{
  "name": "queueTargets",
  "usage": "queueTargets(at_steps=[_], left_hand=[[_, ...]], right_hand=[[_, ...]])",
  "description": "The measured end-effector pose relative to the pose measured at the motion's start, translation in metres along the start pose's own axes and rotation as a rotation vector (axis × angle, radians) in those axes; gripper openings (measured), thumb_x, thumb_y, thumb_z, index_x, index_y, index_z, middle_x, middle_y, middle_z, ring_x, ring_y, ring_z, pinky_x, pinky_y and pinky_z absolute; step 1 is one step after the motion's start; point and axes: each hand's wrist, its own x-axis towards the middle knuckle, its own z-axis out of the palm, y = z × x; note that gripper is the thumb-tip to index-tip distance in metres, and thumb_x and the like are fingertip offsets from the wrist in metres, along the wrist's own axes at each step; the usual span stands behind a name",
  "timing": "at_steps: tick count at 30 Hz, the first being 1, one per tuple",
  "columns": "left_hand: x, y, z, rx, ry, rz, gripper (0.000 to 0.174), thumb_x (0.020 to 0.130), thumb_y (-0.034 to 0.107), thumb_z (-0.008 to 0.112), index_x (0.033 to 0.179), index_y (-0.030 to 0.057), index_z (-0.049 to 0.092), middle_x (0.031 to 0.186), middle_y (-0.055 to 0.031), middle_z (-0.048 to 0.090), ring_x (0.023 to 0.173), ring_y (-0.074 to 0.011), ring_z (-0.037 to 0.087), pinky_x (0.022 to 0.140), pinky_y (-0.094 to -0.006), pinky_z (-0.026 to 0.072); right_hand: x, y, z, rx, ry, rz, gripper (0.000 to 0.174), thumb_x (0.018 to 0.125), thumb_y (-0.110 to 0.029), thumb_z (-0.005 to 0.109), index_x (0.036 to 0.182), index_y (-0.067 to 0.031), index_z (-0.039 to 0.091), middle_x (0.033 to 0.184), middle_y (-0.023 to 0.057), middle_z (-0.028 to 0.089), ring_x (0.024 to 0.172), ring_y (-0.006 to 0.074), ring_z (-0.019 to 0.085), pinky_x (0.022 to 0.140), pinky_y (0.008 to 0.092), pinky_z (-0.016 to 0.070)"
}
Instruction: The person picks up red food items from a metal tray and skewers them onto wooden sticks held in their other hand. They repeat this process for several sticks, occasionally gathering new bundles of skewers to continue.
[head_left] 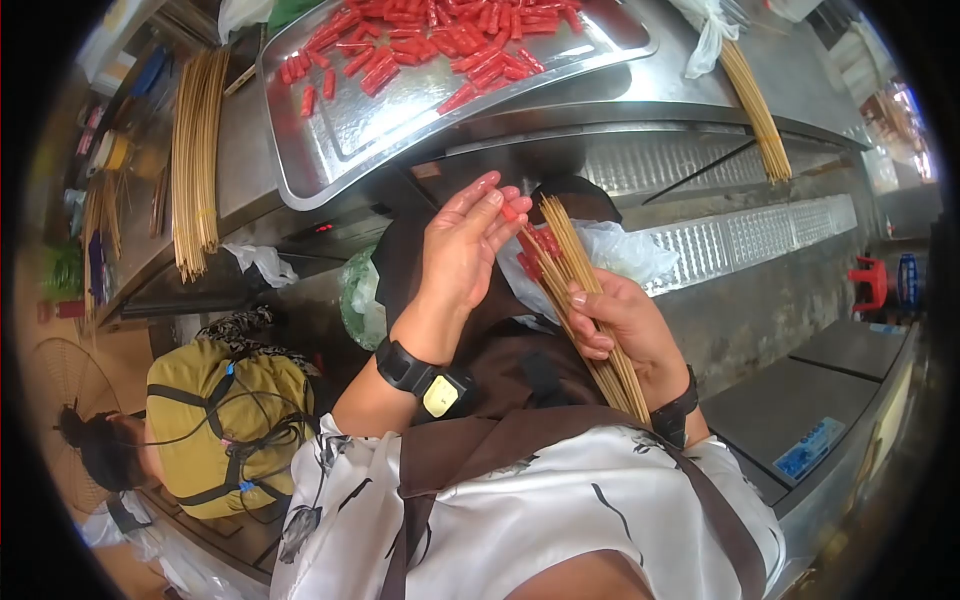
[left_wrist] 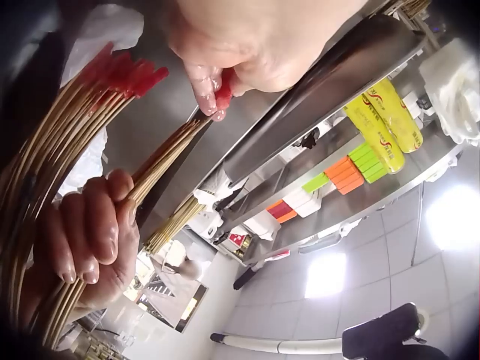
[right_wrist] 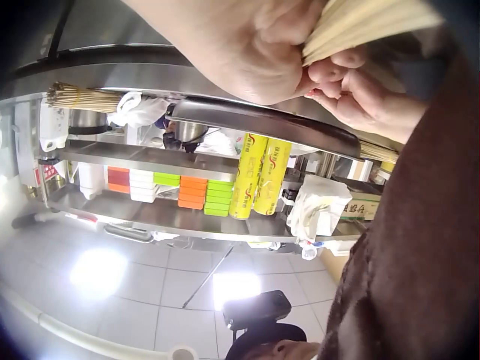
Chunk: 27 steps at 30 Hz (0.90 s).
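Note:
In the head view my left hand (head_left: 462, 245) pinches a short red sausage-like piece (left_wrist: 223, 91) between thumb and fingers. That piece is right at the tip of a bamboo skewer in the left wrist view. My right hand (head_left: 622, 318) grips a thick bundle of bamboo skewers (head_left: 572, 250), tips pointing away from my body. Several skewers on the bundle's left side carry red pieces (left_wrist: 124, 73) on their ends; others have bare tips. The left fingers look wet. A metal tray (head_left: 330, 150) beyond my hands holds a heap of the same red pieces (head_left: 440, 40).
Bare skewer bundles lie at the counter's left (head_left: 198, 160) and, partly in a white bag, right (head_left: 755, 110). Below my hands is a translucent plastic bag (head_left: 625, 250). A person in a yellow-green top (head_left: 215, 420) sits at the left. A red stool (head_left: 868, 283) stands far right.

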Motion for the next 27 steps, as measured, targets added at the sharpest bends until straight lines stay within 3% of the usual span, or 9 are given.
queueTargets(at_steps=[27], left_hand=[[-0.007, -0.019, 0.004, 0.030, -0.030, 0.113, 0.028, 0.093, 0.007, 0.053, 0.119, -0.0033, 0.050, 0.103, -0.0127, 0.060, 0.094, -0.0230, 0.063, 0.082, -0.0339, 0.0527]], right_hand=[[0.003, 0.000, 0.005, 0.017, 0.053, -0.017, 0.006, 0.090, -0.008, 0.052, 0.094, -0.0054, 0.048, 0.062, 0.0016, 0.046, 0.040, 0.0054, 0.033, 0.037, 0.0200, 0.0287]])
